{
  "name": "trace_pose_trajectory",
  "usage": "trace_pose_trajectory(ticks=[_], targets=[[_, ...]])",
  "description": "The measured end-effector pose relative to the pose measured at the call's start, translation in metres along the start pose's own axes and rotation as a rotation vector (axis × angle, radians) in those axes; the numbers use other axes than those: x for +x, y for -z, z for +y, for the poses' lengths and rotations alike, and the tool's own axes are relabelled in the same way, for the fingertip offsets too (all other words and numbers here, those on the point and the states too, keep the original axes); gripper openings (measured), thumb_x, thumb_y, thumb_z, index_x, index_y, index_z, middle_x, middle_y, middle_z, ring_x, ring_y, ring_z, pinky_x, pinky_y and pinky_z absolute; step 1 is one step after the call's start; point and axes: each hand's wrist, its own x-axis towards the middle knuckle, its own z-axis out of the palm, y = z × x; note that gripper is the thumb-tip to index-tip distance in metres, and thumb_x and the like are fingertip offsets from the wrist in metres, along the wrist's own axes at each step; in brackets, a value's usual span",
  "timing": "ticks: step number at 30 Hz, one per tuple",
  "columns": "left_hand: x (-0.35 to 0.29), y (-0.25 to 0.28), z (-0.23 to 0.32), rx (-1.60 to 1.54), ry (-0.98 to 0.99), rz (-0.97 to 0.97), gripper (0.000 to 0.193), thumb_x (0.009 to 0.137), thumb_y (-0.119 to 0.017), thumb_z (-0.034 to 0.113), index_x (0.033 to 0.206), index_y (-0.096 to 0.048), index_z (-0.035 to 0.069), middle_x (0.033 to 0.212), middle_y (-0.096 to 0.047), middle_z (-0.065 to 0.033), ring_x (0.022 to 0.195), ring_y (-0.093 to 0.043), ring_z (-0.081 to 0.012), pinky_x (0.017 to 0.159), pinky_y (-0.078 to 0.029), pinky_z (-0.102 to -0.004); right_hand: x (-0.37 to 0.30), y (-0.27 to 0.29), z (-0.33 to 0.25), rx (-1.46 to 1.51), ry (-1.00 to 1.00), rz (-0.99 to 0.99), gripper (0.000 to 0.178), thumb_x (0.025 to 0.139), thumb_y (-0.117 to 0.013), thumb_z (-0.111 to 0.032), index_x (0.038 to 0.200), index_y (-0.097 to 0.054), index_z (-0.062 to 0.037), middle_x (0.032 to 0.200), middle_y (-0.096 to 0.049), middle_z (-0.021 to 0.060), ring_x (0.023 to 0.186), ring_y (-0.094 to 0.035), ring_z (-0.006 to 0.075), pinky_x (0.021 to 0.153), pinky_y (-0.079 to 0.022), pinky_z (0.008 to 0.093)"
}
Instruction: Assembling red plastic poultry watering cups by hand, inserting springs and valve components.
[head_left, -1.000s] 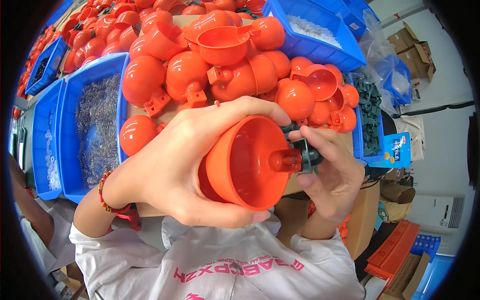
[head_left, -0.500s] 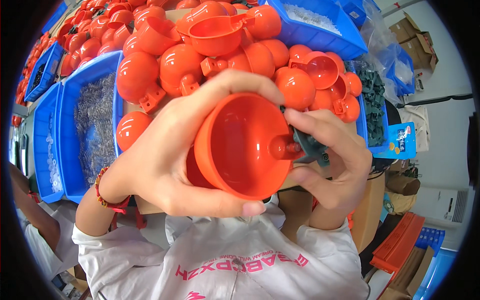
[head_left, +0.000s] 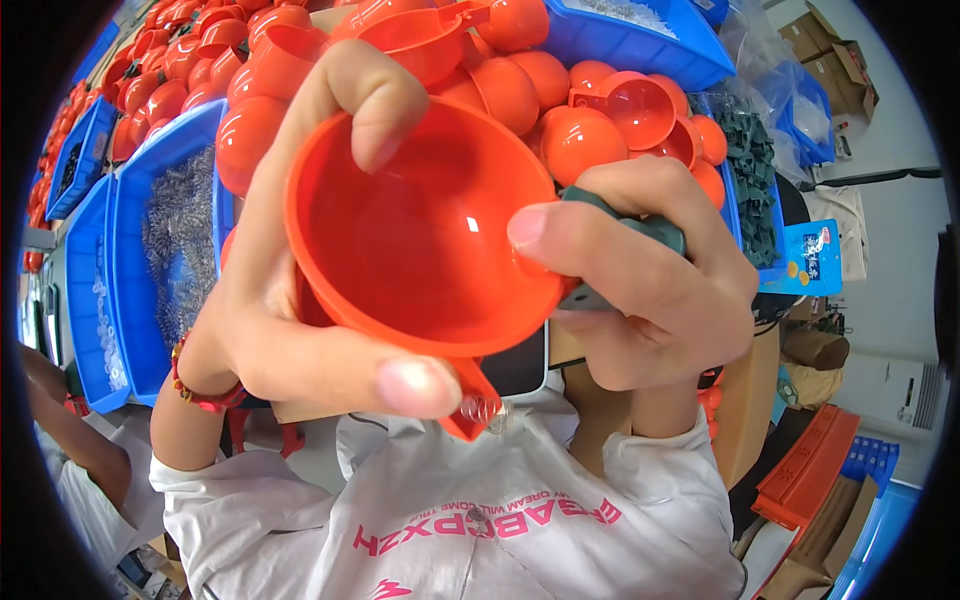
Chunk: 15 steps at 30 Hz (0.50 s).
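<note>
In front of me is a shiny orange-red plastic cup (head_left: pixel 400 230), its round mouth turned up towards the camera. My left hand (head_left: pixel 265 290) is closed around its left side, one bent finger over the far rim and the thumb at the near side. A short orange arm (head_left: pixel 464 400) sticks out below the cup, with a clear coil-like piece (head_left: pixel 485 409) at its end. My right hand (head_left: pixel 650 270) pinches a dark green plastic part (head_left: pixel 650 230) against the cup's right side. One fingertip of it reaches inside the rim and covers the joint there.
More orange cups (head_left: pixel 585 145) are heaped behind my hands. Left stand blue bins, one with metal springs (head_left: pixel 180 230), another with small white rings (head_left: pixel 105 345). Dark green parts (head_left: pixel 752 180) fill a bin at right. Another person's arm (head_left: pixel 75 430) shows at far left.
The cup has come closer to the camera and tilted, so its lower arm now shows. My right fingers have shifted onto the rim, and the green part has turned against the cup.
</note>
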Motion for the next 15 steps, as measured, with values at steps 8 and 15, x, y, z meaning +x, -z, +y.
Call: trace_pose_trajectory(ticks=[8, 15], targets=[[0.005, -0.002, 0.004, -0.053, 0.171, 0.098, 0.081, 0.045, -0.085, 0.034, 0.099, -0.028, 0.014, 0.101, -0.048, -0.0066, 0.094, -0.053, -0.0172, 0.082, -0.047, -0.028, 0.004, 0.001, 0.009, -0.16, 0.124, -0.054, 0.046, 0.051, -0.073, -0.011, 0.094, -0.066, 0.0015, 0.075, -0.056, 0.0111, 0.053, -0.048, 0.0156, 0.042, -0.035, 0.0245], [0.009, -0.015, 0.003, 0.106, 0.177, 0.207, 0.075, 0.051, -0.08, 0.042, 0.098, -0.029, 0.011, 0.099, -0.046, -0.0075, 0.09, -0.052, -0.0157, 0.079, -0.045, -0.0266, -0.007, 0.03, 0.012, -0.187, -0.079, -0.068, 0.057, 0.062, -0.075, -0.031, 0.108, -0.06, -0.0012, 0.092, -0.058, 0.0111, 0.081, -0.056, 0.0186, 0.056, -0.045, 0.0246]])
